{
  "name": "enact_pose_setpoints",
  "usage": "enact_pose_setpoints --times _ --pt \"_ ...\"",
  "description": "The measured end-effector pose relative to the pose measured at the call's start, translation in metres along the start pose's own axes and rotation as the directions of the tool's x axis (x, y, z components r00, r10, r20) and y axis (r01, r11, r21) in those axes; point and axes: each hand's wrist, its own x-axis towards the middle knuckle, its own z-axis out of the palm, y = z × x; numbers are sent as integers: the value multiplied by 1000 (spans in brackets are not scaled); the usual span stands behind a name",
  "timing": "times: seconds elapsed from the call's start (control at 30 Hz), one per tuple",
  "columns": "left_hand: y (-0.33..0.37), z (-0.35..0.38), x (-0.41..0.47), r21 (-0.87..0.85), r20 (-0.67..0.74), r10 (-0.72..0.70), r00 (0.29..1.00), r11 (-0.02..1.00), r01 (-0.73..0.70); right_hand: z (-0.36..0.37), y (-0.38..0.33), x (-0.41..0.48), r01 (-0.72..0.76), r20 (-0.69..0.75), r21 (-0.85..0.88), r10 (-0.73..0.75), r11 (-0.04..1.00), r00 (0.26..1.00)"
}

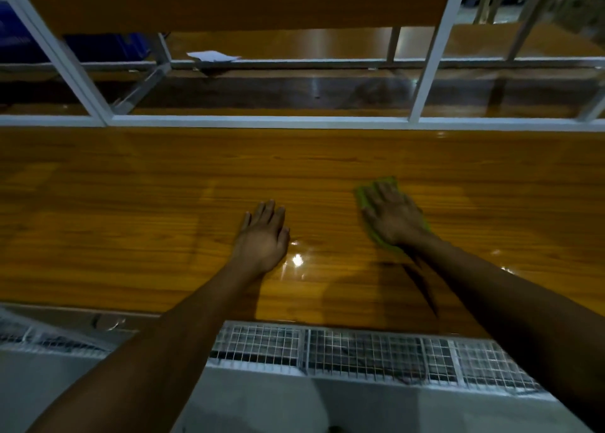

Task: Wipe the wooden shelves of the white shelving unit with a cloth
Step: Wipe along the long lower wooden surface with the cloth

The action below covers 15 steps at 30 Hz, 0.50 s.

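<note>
Right hand (pixel 394 215) pressing flat, fingers spread, on green cloth (pixel 376 184), mid-right of wooden shelf (pixel 131 203). Left hand (pixel 262 233) lying open, empty, bracing beside it. Best: keeping even pressure, overlapping strokes toward edges. White frame (pixel 429 72) uprights crowding back edge; paper (pixel 212 56) lying on far shelf.

A glossy wooden shelf (pixel 131 210) in a white frame (pixel 262 122) carried a green cloth (pixel 363 200) under the right hand (pixel 394 215); the left hand (pixel 262 236) lay flat beside it.
</note>
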Motion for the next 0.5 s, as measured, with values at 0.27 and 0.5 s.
enact_pose_setpoints --times 0.27,0.5 --pt "-11 0 -41 20 -32 12 999 1000 -11 5 -101 29 -80 46 60 78 995 996" --pt "-25 -6 -71 -48 -104 -104 989 994 100 22 -184 -95 244 35 35 -245 969 969"
